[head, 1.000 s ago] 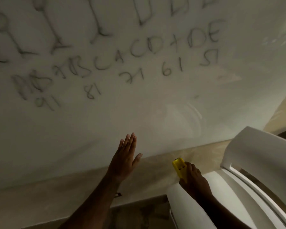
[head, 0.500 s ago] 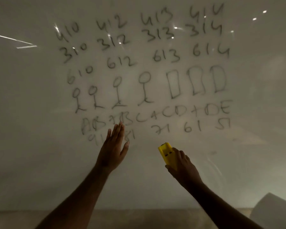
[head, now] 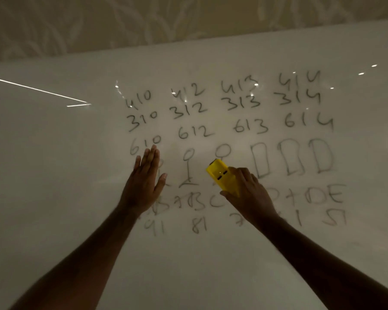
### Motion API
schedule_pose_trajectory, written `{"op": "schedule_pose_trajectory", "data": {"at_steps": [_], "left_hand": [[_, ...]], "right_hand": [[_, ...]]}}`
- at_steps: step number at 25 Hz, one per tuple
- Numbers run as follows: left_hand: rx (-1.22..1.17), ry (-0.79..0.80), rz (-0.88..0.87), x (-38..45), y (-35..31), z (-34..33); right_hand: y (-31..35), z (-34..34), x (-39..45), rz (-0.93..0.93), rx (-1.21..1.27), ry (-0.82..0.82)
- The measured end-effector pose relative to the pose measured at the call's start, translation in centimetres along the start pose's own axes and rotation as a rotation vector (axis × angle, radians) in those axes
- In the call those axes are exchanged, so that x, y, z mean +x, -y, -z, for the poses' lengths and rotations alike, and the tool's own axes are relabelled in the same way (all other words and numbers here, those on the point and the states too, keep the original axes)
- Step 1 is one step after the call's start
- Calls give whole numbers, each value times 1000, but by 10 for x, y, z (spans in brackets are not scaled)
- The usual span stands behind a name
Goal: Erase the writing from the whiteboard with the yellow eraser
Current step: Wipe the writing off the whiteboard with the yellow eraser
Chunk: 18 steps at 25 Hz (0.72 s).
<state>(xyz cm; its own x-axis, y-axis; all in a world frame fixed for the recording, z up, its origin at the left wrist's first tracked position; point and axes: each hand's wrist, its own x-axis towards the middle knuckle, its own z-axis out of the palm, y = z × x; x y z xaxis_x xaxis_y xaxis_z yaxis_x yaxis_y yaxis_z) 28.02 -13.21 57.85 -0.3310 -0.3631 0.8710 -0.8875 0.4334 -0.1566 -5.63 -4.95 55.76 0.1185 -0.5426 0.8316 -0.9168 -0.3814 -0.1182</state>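
The eraser (head: 222, 176) in my right hand (head: 250, 193) is bright yellow, with two small dark slots on its top face. The whiteboard (head: 54, 175) is a dull grey-white in this dim light, and the writing (head: 222, 104) on it is dark grey: rows of numbers, stick figures, boxes and letters. Thin white streaks of reflected light cross the board at about ten o'clock. The wall (head: 143, 21) above is beige with a pale leaf pattern.

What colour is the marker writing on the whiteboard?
Dark grey-black writing on the whiteboard; head view shows it.
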Motion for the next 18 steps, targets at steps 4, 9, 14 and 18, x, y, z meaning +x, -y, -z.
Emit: {"op": "schedule_pose_trajectory", "data": {"at_steps": [4, 9, 14, 18], "left_hand": [[49, -68, 15, 33, 48, 7], [71, -154, 11, 66, 112, -1], [98, -175, 6, 94, 186, -10], [94, -237, 7, 116, 226, -27]], "right_hand": [[22, 4, 52, 63, 1, -88], [58, -2, 112, 116, 23, -158], [91, -26, 176, 226, -62, -245], [117, -54, 229, 273, -135, -291]]}}
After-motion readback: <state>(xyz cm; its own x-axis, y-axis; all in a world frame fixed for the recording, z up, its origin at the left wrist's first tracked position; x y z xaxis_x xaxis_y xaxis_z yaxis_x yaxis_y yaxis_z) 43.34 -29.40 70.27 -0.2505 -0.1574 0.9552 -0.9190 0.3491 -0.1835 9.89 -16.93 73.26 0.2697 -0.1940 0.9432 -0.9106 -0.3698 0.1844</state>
